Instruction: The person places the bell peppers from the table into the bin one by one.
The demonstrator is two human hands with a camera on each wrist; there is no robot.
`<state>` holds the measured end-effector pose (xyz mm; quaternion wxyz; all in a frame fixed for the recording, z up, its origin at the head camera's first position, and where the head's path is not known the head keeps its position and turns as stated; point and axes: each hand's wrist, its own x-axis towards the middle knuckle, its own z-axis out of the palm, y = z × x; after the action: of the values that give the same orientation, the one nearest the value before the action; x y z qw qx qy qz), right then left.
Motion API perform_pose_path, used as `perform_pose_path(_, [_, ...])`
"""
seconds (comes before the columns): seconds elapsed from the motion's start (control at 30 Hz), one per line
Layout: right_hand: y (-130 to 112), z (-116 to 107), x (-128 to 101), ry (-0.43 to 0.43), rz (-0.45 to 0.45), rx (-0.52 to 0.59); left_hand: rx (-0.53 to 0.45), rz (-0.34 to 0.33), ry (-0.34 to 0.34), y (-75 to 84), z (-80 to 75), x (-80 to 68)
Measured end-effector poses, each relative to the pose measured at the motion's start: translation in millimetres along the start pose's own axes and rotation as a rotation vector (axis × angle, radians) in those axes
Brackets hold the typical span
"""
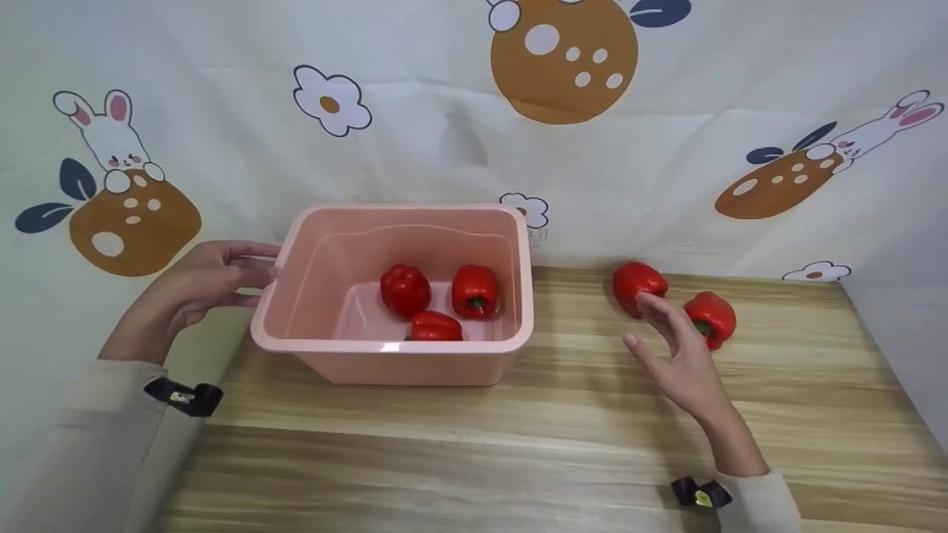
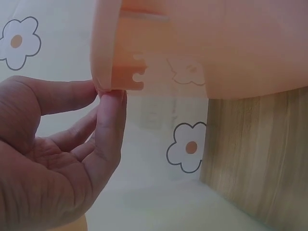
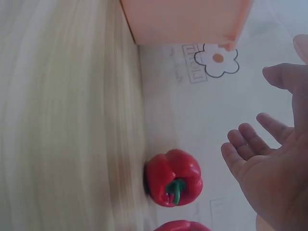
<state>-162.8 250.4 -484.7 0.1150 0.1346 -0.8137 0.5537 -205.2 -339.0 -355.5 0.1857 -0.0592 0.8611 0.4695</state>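
Note:
A pink plastic bin (image 1: 400, 366) stands on the table with several red bell peppers inside, among them one bell pepper (image 1: 405, 291) at the middle and another bell pepper (image 1: 475, 290) by the right wall. My left hand (image 1: 211, 280) pinches the bin's left rim between thumb and fingertips; the left wrist view shows this grip on the rim (image 2: 103, 57) from below. On the right, my right hand (image 1: 685, 363) hovers with fingers spread and holds nothing. Close by its fingertips lie a bell pepper (image 1: 638, 285) and a second bell pepper (image 1: 712, 320), stem toward me.
The wooden table (image 1: 444, 459) meets a pale wall cloth (image 1: 415, 148) printed with rabbits, oranges and flowers, right behind the bin. Cloth also hangs along the left and right sides of the table.

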Motion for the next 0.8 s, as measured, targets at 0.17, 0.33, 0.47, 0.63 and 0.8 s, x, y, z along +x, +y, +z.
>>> perform_pose_path(0.17, [4.9,-11.4,-6.0,0.017,0.011,-0.050,-0.002,-0.004,-0.004,0.4,0.4,2.1])
perform_pose_path(0.33, [11.5,-23.0,-13.4,0.042,0.016,-0.063,0.009,0.002,0.000,1.9,0.2,3.6])
perform_pose_path(0.47, [14.9,-31.3,-19.0,0.064,0.033,-0.066,0.006,0.011,0.002,2.5,0.0,3.6])
perform_pose_path(0.63, [19.0,-43.9,-26.0,0.076,0.068,-0.083,-0.013,0.011,0.000,-0.1,-0.2,1.4])
perform_pose_path(0.8, [26.0,-60.5,-36.2,0.093,0.084,-0.087,-0.006,0.015,0.005,-2.5,0.4,1.4])
